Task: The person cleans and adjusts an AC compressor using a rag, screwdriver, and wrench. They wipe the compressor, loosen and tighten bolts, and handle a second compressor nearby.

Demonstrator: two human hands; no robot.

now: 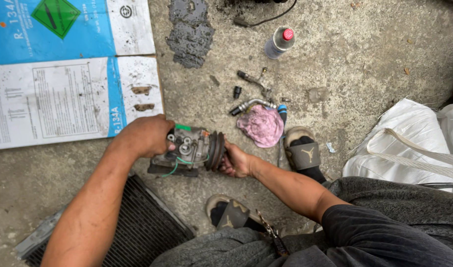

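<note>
Rough concrete floor (365, 54) w/ dark oily patch (191, 34), flattened cardboard box (63, 74), white sacks (409, 143), daylight

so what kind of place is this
Probably an informal outdoor car air-conditioning repair spot. The left hand and right hand grip a compressor over bare stained concrete ground, with loose hose fittings and a finned condenser lying nearby.

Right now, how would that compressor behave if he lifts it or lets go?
Probably heavy for its size: the compressor looks like solid cast metal, and the left hand and right hand both grip it. The round pulley could let it roll. Grimy surfaces may be slippery.
</note>
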